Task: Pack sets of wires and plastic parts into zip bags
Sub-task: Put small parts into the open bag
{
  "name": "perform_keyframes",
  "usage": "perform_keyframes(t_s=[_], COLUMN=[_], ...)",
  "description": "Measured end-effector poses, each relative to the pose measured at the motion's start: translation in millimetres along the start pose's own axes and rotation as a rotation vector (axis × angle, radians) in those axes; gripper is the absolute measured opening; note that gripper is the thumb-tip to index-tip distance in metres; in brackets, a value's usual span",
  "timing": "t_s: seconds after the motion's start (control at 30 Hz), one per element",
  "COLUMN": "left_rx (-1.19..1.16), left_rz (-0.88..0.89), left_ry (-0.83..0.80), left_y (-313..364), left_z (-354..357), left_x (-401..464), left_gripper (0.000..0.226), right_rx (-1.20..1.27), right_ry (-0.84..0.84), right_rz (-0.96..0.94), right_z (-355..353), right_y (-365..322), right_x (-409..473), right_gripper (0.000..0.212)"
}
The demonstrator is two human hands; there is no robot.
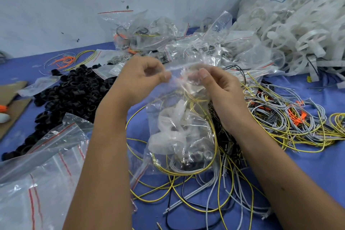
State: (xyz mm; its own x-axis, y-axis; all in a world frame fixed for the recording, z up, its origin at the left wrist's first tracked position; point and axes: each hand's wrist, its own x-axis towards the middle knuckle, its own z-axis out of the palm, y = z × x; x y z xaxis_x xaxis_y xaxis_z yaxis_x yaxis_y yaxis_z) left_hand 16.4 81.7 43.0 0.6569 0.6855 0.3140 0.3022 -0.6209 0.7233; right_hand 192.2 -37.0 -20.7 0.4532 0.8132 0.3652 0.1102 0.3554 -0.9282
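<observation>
Both hands [141, 74] pinching zip bag [183, 136]

Glossy crinkled clear plastic zip bag [179, 129] in my hands, matt black plastic rings [74, 93] left, blue cloth table cover [308, 177], brown cardboard [13, 106] far left.

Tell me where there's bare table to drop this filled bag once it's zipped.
Both hands, left hand and right hand, pinch the zip bag top. Bare blue cloth lies far left, between the wall and the black rings, and at the right edge beyond the wires. Crowded: packed bags behind, empty bags near left.
</observation>
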Motion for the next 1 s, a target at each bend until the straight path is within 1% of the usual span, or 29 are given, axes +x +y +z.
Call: perform_keyframes(t_s=[0.03, 0.1, 0.17, 0.23, 0.27, 0.33, 0.43, 0.47, 0.5, 0.53, 0.57, 0.6, 0.63, 0.7, 0.8, 0.83, 0.87, 0.93, 1.0], left_rx=[-0.071, -0.219, -0.352, -0.447, -0.479, -0.529, -0.541, -0.491, -0.441, -0.413, -0.415, -0.425, -0.435, -0.457, -0.495, -0.529, -0.559, -0.601, -0.705], left_rz=[0.014, 0.060, 0.108, 0.106, 0.091, 0.050, -0.113, -0.201, -0.308, -0.432, -0.547, -0.633, -0.689, -0.741, -0.728, -0.730, -0.738, -0.713, -0.602], left_ry=[0.068, 0.187, 0.262, 0.347, 0.395, 0.461, 0.501, 0.488, 0.443, 0.369, 0.275, 0.182, 0.108, 0.002, -0.094, -0.080, -0.022, 0.183, 0.424], left_y=[0.4, -0.1, -1.6, -3.3, -4.7, -9.1, -20.7, -25.4, -29.8, -33.3, -36.3, -38.7, -39.9, -39.4, -32.8, -30.0, -27.9, -25.0, -21.3], left_z=[-2.5, -7.4, -10.2, -7.9, -5.5, 0.2, 5.1, 4.4, 2.9, 0.9, -2.1, -5.1, -7.7, -11.7, -12.0, -10.2, -8.5, -2.1, 0.6], left_x=[-1.3, -1.6, 0.5, 3.1, 4.6, 7.5, 11.3, 11.1, 9.5, 6.6, 3.0, -0.7, -3.8, -8.3, -6.5, -4.3, 0.3, 13.5, 34.4], left_gripper=[0.014, 0.018, 0.018, 0.021, 0.024, 0.030, 0.026, 0.023, 0.025, 0.035, 0.050, 0.061, 0.068, 0.075, 0.076, 0.074, 0.070, 0.056, 0.035], right_rx=[0.003, -0.107, -0.209, -0.242, -0.242, -0.193, -0.171, -0.138, -0.087, -0.035, -0.001, 0.012, 0.015, 0.043, 0.107, 0.110, 0.112, 0.121, 0.117], right_ry=[-0.055, -0.198, -0.366, -0.464, -0.488, -0.497, -0.356, -0.312, -0.277, -0.247, -0.220, -0.189, -0.153, -0.066, 0.101, 0.146, 0.178, 0.202, 0.180], right_rz=[0.047, 0.089, 0.130, 0.166, 0.168, 0.153, 0.157, 0.177, 0.202, 0.220, 0.227, 0.222, 0.213, 0.223, 0.300, 0.324, 0.347, 0.375, 0.344], right_z=[0.8, 2.8, 5.4, 8.9, 10.5, 15.1, 17.2, 15.9, 14.7, 14.1, 13.9, 14.3, 16.1, 20.8, 27.6, 30.3, 33.9, 41.8, 52.8], right_y=[-1.1, -1.3, -0.8, -1.1, -1.3, -0.9, 0.7, 2.0, 2.9, 3.4, 3.8, 4.1, 4.3, 4.8, 4.4, 3.5, 2.5, 0.7, -3.1], right_x=[-0.6, -2.9, -6.9, -9.9, -11.7, -15.5, -14.6, -13.2, -12.3, -10.9, -9.8, -9.1, -7.7, -2.5, 17.5, 26.6, 37.7, 62.1, 94.0], right_gripper=[0.030, 0.040, 0.052, 0.064, 0.063, 0.048, 0.018, 0.014, 0.015, 0.020, 0.024, 0.028, 0.029, 0.027, 0.024, 0.023, 0.023, 0.022, 0.019])
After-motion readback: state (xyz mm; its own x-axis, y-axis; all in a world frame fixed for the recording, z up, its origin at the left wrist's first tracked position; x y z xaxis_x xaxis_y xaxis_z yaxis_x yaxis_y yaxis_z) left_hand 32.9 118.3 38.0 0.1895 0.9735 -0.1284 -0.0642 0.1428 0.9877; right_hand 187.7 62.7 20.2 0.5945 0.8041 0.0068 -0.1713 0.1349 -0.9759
